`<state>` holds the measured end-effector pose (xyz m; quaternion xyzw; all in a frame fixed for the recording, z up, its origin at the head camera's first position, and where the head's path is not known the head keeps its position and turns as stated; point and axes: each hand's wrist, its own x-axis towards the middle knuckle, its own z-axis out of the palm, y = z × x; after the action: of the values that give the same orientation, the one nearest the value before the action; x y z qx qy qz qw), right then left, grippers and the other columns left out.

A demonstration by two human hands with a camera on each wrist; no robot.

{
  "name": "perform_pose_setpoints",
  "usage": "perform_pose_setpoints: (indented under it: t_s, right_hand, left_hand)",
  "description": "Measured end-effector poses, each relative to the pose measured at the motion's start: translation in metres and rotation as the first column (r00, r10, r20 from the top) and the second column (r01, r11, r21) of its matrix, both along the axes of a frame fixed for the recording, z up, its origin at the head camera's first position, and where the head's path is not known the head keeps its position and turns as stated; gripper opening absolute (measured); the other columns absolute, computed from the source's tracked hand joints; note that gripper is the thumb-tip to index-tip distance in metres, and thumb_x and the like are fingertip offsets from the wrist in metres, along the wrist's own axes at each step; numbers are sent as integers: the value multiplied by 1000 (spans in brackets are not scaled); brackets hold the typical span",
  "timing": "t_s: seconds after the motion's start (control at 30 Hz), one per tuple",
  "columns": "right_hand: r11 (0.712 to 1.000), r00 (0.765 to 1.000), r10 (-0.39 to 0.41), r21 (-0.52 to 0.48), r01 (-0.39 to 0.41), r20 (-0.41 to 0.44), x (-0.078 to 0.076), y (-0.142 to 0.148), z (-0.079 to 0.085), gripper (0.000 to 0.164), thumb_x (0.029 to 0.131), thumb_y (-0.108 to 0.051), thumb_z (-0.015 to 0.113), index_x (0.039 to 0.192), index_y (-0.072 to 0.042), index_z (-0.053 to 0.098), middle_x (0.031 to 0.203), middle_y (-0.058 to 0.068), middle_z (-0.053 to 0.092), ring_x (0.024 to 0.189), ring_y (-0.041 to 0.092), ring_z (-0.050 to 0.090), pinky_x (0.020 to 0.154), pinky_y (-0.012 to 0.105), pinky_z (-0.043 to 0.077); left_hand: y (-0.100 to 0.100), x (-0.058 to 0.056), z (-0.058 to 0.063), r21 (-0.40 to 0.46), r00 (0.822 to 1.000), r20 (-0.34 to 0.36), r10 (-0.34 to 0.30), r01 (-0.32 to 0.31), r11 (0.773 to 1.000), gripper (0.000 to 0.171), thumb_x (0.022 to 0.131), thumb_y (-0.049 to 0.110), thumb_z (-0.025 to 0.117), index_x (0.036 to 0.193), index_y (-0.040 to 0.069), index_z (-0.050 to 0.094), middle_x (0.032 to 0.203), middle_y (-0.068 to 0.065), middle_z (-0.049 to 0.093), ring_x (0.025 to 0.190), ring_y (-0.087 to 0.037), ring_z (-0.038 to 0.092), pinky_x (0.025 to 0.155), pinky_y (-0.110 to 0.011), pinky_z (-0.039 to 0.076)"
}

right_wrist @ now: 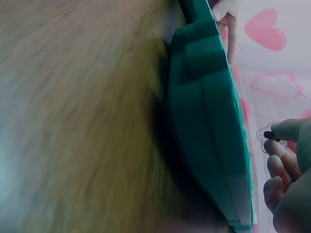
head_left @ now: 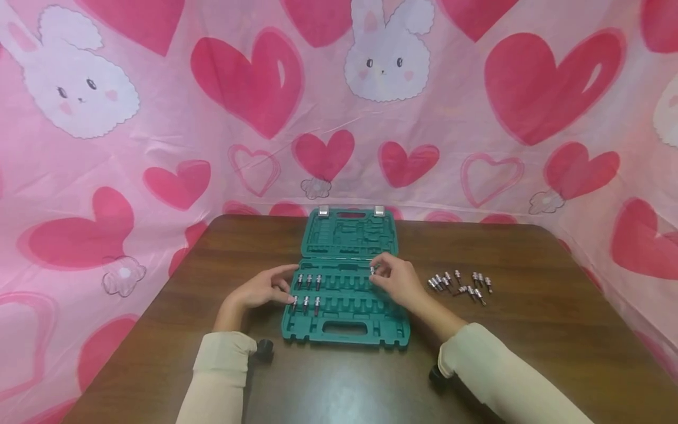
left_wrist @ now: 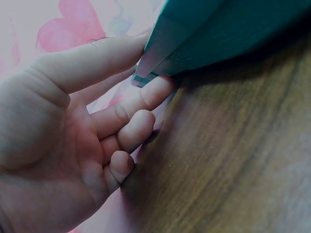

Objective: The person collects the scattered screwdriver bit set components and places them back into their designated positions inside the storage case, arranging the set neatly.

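A green tool case [head_left: 346, 341] lies unfolded on the table. Its near half carries two rows of slots, with three silver bit sockets [head_left: 309, 281] at the left of the upper row and three more bit sockets [head_left: 305, 303] in the lower row. My left hand [head_left: 259, 288] rests at the case's left edge, thumb and forefinger touching it, the other fingers loosely bent. Thumb and fingertips of my right hand [head_left: 397, 284] pinch another bit socket [head_left: 372, 270] over the right end of the upper row; its dark tip [right_wrist: 271, 136] shows in the right wrist view.
Several loose bit sockets [head_left: 471, 291] lie on the brown table [head_left: 339, 388] to the right of the case. The case's lid [head_left: 349, 232] lies back towards the far table edge. A pink curtain [head_left: 328, 118] with hearts and rabbits hangs behind and at both sides.
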<state>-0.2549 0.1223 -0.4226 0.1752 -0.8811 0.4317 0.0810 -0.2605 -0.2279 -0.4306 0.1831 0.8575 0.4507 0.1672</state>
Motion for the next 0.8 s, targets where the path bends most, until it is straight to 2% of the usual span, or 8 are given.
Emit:
perform_pose_setpoints:
  t_s: [0.4, 0.6, 0.8]
  right_hand:
    - [1000, 999, 28, 8, -28, 37, -5, -21, -1, 19, 85, -10, 75, 102, -8, 67, 73, -6, 61, 67, 14, 56, 63, 34, 46]
    - [1000, 999, 14, 22, -15, 35, -6, -32, -4, 19, 84, -10, 76, 101, -10, 67, 73, -6, 61, 67, 13, 56, 62, 33, 46]
    - [1000, 997, 15, 18, -16, 69, -12, -46, -4, 19, 85, -11, 75, 103, -9, 67, 76, -5, 63, 70, 13, 58, 65, 35, 48]
  left_hand:
    - [2, -1, -1, 10, 1000, -7, 2, -2, 1000, 83, 82, 21, 78, 151, 12, 34, 97, -6, 67, 92, -22, 63, 95, -49, 45]
    - [2, 0, 1, 5, 1000, -3, 4, -4, 1000, 82, 82, 22, 78, 151, 12, 34, 96, -5, 67, 91, -22, 63, 95, -50, 45]
    - [0, -1, 0, -3, 1000, -7, 10, -10, 1000, 81, 83, 20, 78, 151, 12, 35, 93, -6, 67, 88, -22, 63, 95, -51, 44]
